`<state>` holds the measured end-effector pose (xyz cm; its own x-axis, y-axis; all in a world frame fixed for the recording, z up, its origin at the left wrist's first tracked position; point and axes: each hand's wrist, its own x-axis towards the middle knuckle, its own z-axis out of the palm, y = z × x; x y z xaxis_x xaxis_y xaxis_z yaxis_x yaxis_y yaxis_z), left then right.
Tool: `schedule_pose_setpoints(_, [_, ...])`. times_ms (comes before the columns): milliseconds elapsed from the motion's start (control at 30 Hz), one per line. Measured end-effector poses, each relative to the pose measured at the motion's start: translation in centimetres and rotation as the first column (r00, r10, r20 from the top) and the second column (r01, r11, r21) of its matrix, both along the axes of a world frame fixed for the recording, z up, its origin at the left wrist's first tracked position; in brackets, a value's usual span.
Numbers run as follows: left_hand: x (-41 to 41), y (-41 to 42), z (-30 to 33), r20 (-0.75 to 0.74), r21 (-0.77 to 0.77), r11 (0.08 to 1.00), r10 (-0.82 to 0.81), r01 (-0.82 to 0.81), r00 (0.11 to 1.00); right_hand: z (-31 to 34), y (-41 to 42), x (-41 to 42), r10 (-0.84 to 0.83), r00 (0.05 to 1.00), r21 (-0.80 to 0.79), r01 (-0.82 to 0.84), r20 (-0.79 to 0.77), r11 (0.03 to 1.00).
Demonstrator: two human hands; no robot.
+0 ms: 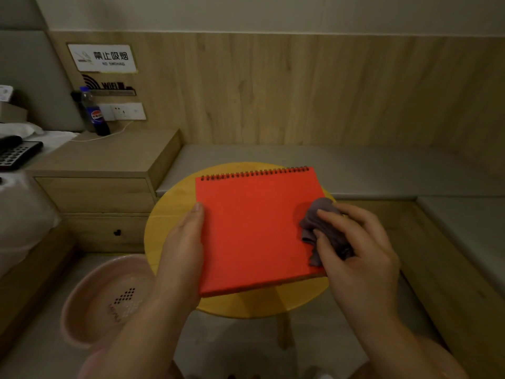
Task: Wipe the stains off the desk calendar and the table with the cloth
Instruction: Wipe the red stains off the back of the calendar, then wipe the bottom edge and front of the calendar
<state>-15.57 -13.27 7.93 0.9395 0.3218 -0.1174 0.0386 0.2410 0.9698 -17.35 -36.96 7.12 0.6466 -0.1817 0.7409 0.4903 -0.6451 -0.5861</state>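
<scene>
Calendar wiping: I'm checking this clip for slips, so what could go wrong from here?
The calendar is held only at its left edge by the left hand, so pressure from the right hand might tilt or swing it. The cloth works near the right edge and could slide off. The calendar overhangs the table and may drop.
</scene>
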Motion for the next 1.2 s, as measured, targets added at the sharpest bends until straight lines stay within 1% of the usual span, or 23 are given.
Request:
schedule_pose_setpoints(100, [-0.8, 0.3, 0.7, 0.057, 0.108, 0.987, -0.129, 0.122, 0.99, 0.0, -0.1, -0.1, -0.021, 1.0, 0.102, 0.023, -0.017, 0.995])
schedule_pose_setpoints(167, [-1.7, 0.8, 1.2, 0.081, 0.241, 0.947, -0.237, 0.212, 0.968, 0.2, -0.2, -0.2, -0.049, 0.999, 0.159, 0.051, -0.011, 0.986])
schedule_pose_setpoints(200, [-2.1, 1.0, 1.3, 0.099, 0.287, 0.928, -0.276, 0.238, 0.956, 0.4, -0.3, -0.2, -0.06, 0.998, 0.175, 0.059, 0.0, 0.983])
schedule_pose_setpoints(300, [-3.2, 1.4, 1.4, 0.202, 0.294, 0.906, -0.371, 0.305, 0.906, 0.8, -0.6, -0.1, -0.074, 0.997, 0.243, 0.067, 0.022, 0.968])
schedule_pose_setpoints(367, [-3.8, 1.6, 1.4, 0.275, 0.397, 0.858, -0.45, 0.326, 0.849, 1.2, -0.5, 0.0, -0.092, 0.996, 0.295, 0.082, 0.021, 0.952])
schedule_pose_setpoints(433, [-4.1, 1.7, 1.4, 0.266, 0.466, 0.815, -0.499, 0.343, 0.825, 1.6, -0.3, 0.3, -0.101, 0.995, 0.345, 0.093, 0.003, 0.934])
schedule_pose_setpoints(533, [-4.3, 1.5, 1.9, 0.276, 0.465, 0.817, -0.499, 0.34, 0.822, 2.3, -0.1, 1.1, -0.093, 0.995, 0.388, 0.101, -0.04, 0.916])
schedule_pose_setpoints(600, [-4.3, 1.6, 2.2, 0.309, 0.438, 0.835, -0.488, 0.334, 0.816, 2.7, 0.1, 1.6, -0.091, 0.993, 0.397, 0.111, -0.069, 0.911])
schedule_pose_setpoints(700, [-4.4, 1.8, 2.2, 0.344, 0.432, 0.838, -0.494, 0.332, 0.799, 2.9, 0.2, 2.1, -0.086, 0.99, 0.415, 0.124, -0.107, 0.901])
schedule_pose_setpoints(800, [-4.7, 2.2, 1.8, 0.347, 0.468, 0.828, -0.494, 0.309, 0.797, 2.8, 0.1, 2.3, -0.102, 0.984, 0.435, 0.155, -0.144, 0.887])
schedule_pose_setpoints(900, [-5.2, 2.7, 1.3, 0.338, 0.532, 0.793, -0.52, 0.296, 0.785, 2.7, 0.3, 2.5, -0.098, 0.98, 0.452, 0.168, -0.174, 0.876])
schedule_pose_setpoints(933, [-5.4, 2.6, 1.1, 0.335, 0.564, 0.782, -0.509, 0.264, 0.793, 2.7, 0.3, 2.6, -0.091, 0.979, 0.465, 0.168, -0.185, 0.869])
schedule_pose_setpoints(1033, [-5.7, 2.0, 0.8, 0.377, 0.665, 0.743, -0.419, 0.074, 0.826, 2.6, 0.5, 2.8, -0.057, 0.973, 0.504, 0.165, -0.222, 0.848])
schedule_pose_setpoints(1133, [-5.2, 1.4, 1.0, 0.423, 0.648, 0.76, -0.322, -0.035, 0.847, 2.9, 1.0, 2.7, -0.02, 0.97, 0.512, 0.144, -0.241, 0.847])
schedule_pose_setpoints(1200, [-4.5, 1.1, 1.6, 0.47, 0.619, 0.779, -0.263, -0.102, 0.843, 3.3, 1.3, 2.5, 0.009, 0.971, 0.506, 0.116, -0.238, 0.855])
